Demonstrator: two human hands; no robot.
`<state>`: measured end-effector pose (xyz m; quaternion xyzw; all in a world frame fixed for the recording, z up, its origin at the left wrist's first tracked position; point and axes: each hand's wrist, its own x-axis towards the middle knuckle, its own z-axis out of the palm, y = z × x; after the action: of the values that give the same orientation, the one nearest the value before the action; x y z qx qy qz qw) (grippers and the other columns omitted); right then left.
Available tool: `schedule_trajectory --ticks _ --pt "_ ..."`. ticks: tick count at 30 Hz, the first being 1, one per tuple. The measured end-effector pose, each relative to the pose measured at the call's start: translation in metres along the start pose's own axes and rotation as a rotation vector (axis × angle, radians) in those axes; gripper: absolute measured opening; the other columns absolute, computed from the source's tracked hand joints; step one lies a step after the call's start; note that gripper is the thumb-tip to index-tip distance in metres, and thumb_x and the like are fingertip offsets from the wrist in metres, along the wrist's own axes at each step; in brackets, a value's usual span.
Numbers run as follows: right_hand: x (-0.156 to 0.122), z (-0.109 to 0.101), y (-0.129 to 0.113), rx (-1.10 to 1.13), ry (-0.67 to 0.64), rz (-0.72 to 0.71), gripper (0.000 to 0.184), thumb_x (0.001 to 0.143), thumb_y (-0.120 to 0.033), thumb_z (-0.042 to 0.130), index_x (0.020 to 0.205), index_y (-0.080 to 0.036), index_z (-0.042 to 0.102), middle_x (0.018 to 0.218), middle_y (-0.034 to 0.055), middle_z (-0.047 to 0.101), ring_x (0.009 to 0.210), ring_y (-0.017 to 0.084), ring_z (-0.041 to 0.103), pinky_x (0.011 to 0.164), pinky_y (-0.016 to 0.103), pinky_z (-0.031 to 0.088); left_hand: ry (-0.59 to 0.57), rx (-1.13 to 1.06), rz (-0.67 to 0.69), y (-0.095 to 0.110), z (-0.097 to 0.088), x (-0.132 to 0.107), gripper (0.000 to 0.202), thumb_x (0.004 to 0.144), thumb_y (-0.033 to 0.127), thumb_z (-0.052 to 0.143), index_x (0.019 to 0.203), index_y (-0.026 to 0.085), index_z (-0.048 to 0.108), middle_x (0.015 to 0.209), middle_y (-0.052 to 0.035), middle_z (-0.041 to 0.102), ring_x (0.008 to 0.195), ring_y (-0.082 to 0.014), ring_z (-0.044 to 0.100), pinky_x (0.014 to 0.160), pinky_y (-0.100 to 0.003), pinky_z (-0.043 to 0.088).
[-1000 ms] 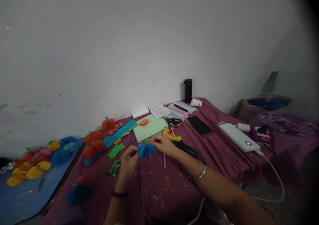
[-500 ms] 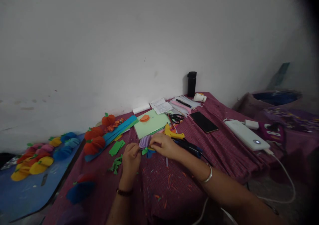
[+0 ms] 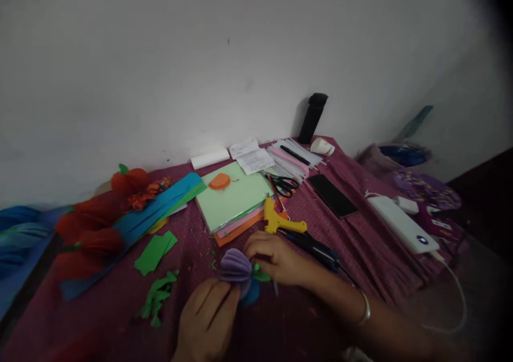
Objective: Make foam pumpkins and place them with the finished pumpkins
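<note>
A purple pleated paper pumpkin [image 3: 234, 264] sits between my hands above the table's middle. My left hand [image 3: 210, 316] is closed on its lower left side, fingertips against the folds. On the right, my right hand [image 3: 276, 257] pinches the pumpkin's edge, close to a small green paper leaf [image 3: 260, 272]. Blue paper [image 3: 252, 292] shows just below and behind it; whether it is joined to the pumpkin I cannot tell. A yellow glue gun [image 3: 282, 224] lies just beyond my right hand. Green paper scraps [image 3: 157, 298] and green paper pieces [image 3: 155, 252] rest left of my left hand.
Red paper pumpkins [image 3: 96, 239] and blue paper strips [image 3: 160, 207] lie at left. Behind are a paper pack [image 3: 236, 196], scissors [image 3: 284, 184] and a black bottle [image 3: 312, 118]. A phone [image 3: 332, 195] and cabled power bank [image 3: 403, 224] lie at right.
The camera view has shifted and tilted closer to the table. The purple pumpkin has turned, its green leaf now on the right, and my left hand appears lower, under its left side.
</note>
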<state>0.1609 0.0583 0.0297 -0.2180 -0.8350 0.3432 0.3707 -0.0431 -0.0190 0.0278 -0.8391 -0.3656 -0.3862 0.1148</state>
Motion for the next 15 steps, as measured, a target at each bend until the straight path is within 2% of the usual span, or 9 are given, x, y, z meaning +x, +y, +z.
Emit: schedule_trajectory --ticks 3,7,11,13,15 --pt "-0.002 -0.001 -0.006 0.016 -0.082 0.103 0.015 0.085 -0.006 0.048 0.083 -0.019 0.056 0.082 0.0029 0.060 0.080 0.014 0.056 0.075 0.028 0.042 0.100 -0.141 -0.162 0.002 0.014 -0.011 0.021 0.088 0.012 0.049 0.095 0.023 0.065 0.076 -0.0025 0.067 0.071 -0.0136 0.064 0.068 -0.025 0.053" --pt "-0.008 -0.003 -0.014 -0.008 -0.131 0.196 0.015 0.089 -0.008 0.049 0.084 -0.020 0.055 0.082 0.0021 0.059 0.079 0.013 0.054 0.070 0.026 0.040 0.028 -0.338 -0.376 0.005 0.011 -0.005 0.023 0.090 0.012 0.046 0.078 0.022 0.063 0.061 -0.0005 0.058 0.054 -0.0108 0.054 0.050 -0.022 0.045" --pt "-0.008 0.000 -0.018 -0.014 -0.084 0.115 0.015 0.089 -0.009 0.049 0.082 -0.020 0.055 0.077 0.0017 0.058 0.074 0.013 0.054 0.064 0.024 0.039 -0.003 -0.366 -0.430 0.002 -0.002 -0.001 0.025 0.088 0.007 0.047 0.068 0.018 0.056 0.059 -0.0007 0.053 0.054 -0.0096 0.050 0.049 -0.020 0.040" --pt "-0.006 0.001 -0.021 -0.048 -0.051 0.086 0.017 0.089 -0.008 0.048 0.078 -0.020 0.055 0.073 0.0016 0.057 0.070 0.013 0.053 0.062 0.024 0.037 -0.013 -0.362 -0.438 0.001 -0.003 -0.002 0.022 0.086 0.005 0.048 0.070 0.018 0.056 0.060 -0.0003 0.052 0.057 -0.0100 0.050 0.051 -0.020 0.039" --pt "-0.003 0.004 -0.024 -0.063 -0.032 0.072 0.018 0.089 -0.010 0.049 0.076 -0.019 0.056 0.072 0.0017 0.057 0.071 0.014 0.053 0.064 0.025 0.038 -0.012 -0.344 -0.445 0.005 -0.001 -0.004 0.018 0.084 0.004 0.049 0.074 0.018 0.057 0.068 -0.0016 0.058 0.064 -0.0109 0.053 0.057 -0.020 0.042"
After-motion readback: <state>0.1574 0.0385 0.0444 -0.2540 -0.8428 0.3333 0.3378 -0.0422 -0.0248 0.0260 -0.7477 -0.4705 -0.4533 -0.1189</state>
